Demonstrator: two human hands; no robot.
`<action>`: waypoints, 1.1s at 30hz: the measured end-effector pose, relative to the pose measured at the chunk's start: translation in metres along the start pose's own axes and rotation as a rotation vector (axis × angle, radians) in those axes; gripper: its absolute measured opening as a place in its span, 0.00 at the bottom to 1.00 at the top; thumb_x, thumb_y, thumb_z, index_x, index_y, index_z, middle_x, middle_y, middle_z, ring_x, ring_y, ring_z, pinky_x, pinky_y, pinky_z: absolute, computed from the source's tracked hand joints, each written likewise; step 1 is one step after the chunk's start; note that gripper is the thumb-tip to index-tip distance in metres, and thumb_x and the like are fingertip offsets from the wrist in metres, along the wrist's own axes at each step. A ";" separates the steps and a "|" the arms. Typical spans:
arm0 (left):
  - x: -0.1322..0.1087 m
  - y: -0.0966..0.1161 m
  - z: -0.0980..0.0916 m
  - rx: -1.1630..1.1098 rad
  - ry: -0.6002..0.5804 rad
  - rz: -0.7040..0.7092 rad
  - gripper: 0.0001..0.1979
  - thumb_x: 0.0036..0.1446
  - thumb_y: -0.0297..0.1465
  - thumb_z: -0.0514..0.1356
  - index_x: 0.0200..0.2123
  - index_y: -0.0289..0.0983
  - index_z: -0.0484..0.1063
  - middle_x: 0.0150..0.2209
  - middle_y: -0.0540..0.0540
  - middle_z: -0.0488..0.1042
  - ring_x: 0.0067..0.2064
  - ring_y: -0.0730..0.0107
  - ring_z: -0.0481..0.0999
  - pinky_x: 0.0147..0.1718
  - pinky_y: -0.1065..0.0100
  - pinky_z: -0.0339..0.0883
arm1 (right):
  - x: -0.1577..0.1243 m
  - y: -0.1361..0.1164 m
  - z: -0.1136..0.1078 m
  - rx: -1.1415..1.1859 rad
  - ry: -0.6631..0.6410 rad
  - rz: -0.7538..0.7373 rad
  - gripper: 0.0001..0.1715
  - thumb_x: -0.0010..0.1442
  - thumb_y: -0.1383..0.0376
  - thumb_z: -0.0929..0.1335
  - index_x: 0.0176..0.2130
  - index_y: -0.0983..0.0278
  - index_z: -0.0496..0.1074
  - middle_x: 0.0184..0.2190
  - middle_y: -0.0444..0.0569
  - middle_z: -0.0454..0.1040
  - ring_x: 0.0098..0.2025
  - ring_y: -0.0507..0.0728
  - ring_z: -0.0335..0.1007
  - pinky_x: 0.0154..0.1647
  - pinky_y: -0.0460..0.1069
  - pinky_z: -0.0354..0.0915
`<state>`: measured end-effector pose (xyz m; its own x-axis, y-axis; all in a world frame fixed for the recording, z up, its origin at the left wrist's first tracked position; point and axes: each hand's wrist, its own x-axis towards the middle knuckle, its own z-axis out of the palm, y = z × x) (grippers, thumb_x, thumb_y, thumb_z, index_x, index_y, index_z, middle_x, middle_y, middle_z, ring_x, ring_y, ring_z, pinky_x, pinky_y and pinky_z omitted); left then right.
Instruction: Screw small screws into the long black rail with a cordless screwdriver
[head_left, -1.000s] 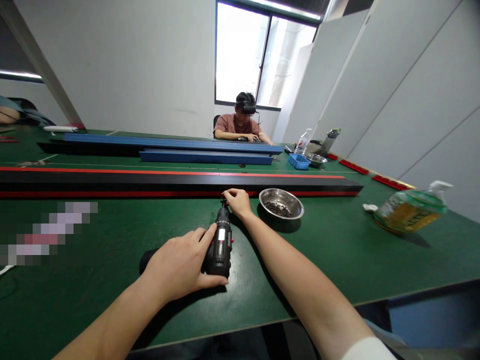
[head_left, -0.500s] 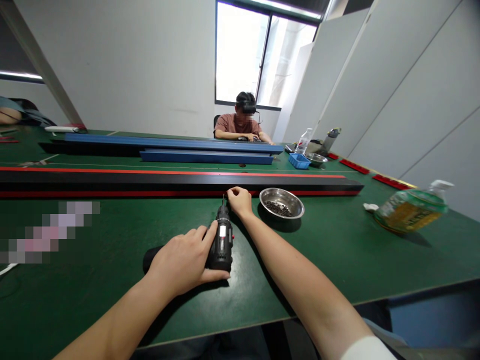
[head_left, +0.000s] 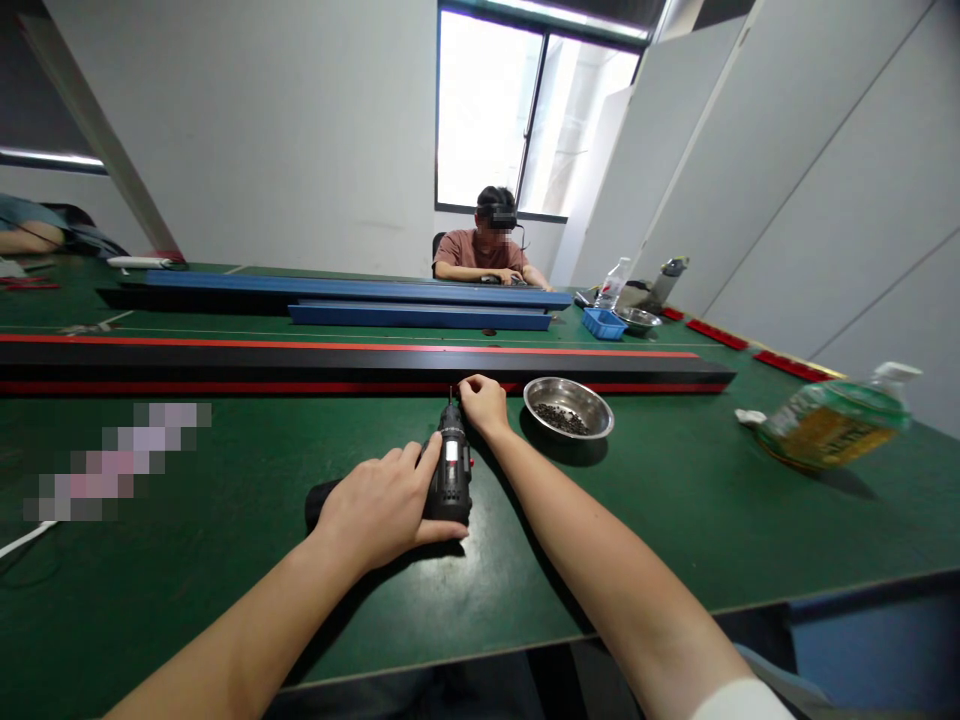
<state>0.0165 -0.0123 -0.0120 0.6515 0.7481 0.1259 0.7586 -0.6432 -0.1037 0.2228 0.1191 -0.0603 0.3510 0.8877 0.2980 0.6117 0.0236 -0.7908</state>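
Observation:
My left hand is wrapped round a black cordless drill lying on its side, its bit pointing away from me at the long black and red bar. At the bar's near red edge, just right of the bit, my right hand has its fingers pinched together. Whatever sits between those fingertips is too small or hidden to name. A steel bowl holding many small dark screws stands right of my right hand.
Blue bars lie beyond the black one. A co-worker sits across the green table. Toward the right lies a large bottle of yellow liquid. Farther back are a blue basket, another steel bowl and a clear bottle.
The drill in my left hand has moved slightly forward, bringing its bit nearer the bar. My right hand stays pinched at the red edge. The whole view has shifted a little.

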 end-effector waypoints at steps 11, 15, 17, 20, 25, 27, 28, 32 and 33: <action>0.001 -0.001 0.001 -0.007 -0.008 0.003 0.54 0.56 0.67 0.53 0.72 0.32 0.55 0.50 0.33 0.76 0.47 0.46 0.79 0.40 0.54 0.75 | -0.010 -0.005 -0.003 0.090 0.129 -0.207 0.13 0.66 0.64 0.66 0.40 0.63 0.81 0.38 0.49 0.83 0.39 0.56 0.78 0.46 0.47 0.68; 0.000 0.000 0.000 -0.016 -0.002 0.004 0.53 0.57 0.66 0.53 0.72 0.32 0.55 0.51 0.32 0.76 0.47 0.45 0.79 0.40 0.53 0.75 | -0.028 -0.007 -0.015 0.046 0.195 -0.378 0.13 0.68 0.63 0.64 0.41 0.63 0.79 0.39 0.50 0.81 0.39 0.57 0.75 0.46 0.50 0.68; -0.001 0.000 0.000 -0.021 0.002 0.006 0.53 0.58 0.65 0.53 0.73 0.32 0.54 0.52 0.33 0.77 0.48 0.45 0.79 0.41 0.53 0.74 | -0.040 -0.006 -0.027 -0.009 0.174 -0.482 0.12 0.68 0.64 0.64 0.41 0.62 0.78 0.39 0.51 0.80 0.41 0.58 0.73 0.49 0.51 0.68; -0.002 -0.001 0.000 -0.030 0.035 0.010 0.52 0.59 0.64 0.54 0.72 0.32 0.55 0.53 0.32 0.77 0.50 0.45 0.78 0.46 0.52 0.72 | -0.056 0.000 -0.049 -0.073 0.119 -0.636 0.10 0.68 0.65 0.65 0.42 0.61 0.77 0.40 0.52 0.80 0.45 0.60 0.73 0.52 0.54 0.68; -0.002 -0.001 0.000 -0.014 0.118 0.047 0.50 0.58 0.64 0.55 0.70 0.33 0.61 0.56 0.31 0.77 0.55 0.43 0.75 0.61 0.45 0.60 | -0.069 0.008 -0.081 -0.126 0.116 -0.685 0.10 0.68 0.66 0.65 0.43 0.60 0.77 0.40 0.51 0.80 0.44 0.60 0.74 0.51 0.55 0.68; -0.002 -0.001 0.000 -0.008 0.117 0.049 0.50 0.58 0.63 0.55 0.71 0.34 0.59 0.57 0.31 0.76 0.55 0.44 0.75 0.61 0.45 0.59 | -0.066 0.008 -0.090 -0.163 0.133 -0.664 0.11 0.68 0.65 0.65 0.44 0.61 0.78 0.40 0.51 0.81 0.42 0.60 0.74 0.50 0.54 0.68; -0.002 -0.001 0.000 -0.008 0.110 0.050 0.50 0.59 0.63 0.55 0.72 0.34 0.57 0.57 0.32 0.76 0.56 0.44 0.75 0.61 0.45 0.59 | -0.063 0.007 -0.095 -0.187 0.146 -0.641 0.12 0.69 0.64 0.65 0.44 0.62 0.78 0.41 0.52 0.82 0.41 0.59 0.75 0.50 0.54 0.68; -0.003 0.000 0.001 -0.007 0.063 0.056 0.49 0.62 0.60 0.54 0.74 0.35 0.52 0.56 0.33 0.76 0.55 0.46 0.75 0.57 0.49 0.64 | -0.044 0.009 -0.120 -0.342 0.196 -0.431 0.15 0.69 0.62 0.65 0.44 0.63 0.80 0.42 0.54 0.83 0.43 0.61 0.76 0.51 0.53 0.67; -0.003 0.001 0.001 -0.005 0.049 0.057 0.48 0.63 0.60 0.54 0.74 0.35 0.51 0.56 0.33 0.76 0.54 0.46 0.75 0.55 0.50 0.65 | -0.038 0.011 -0.127 -0.395 0.200 -0.353 0.15 0.68 0.61 0.65 0.44 0.63 0.81 0.42 0.54 0.83 0.45 0.62 0.77 0.52 0.53 0.66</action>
<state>0.0152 -0.0149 -0.0130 0.6925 0.7016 0.1677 0.7203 -0.6854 -0.1069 0.3061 0.0271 -0.0120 0.1813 0.7520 0.6337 0.9217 0.0947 -0.3761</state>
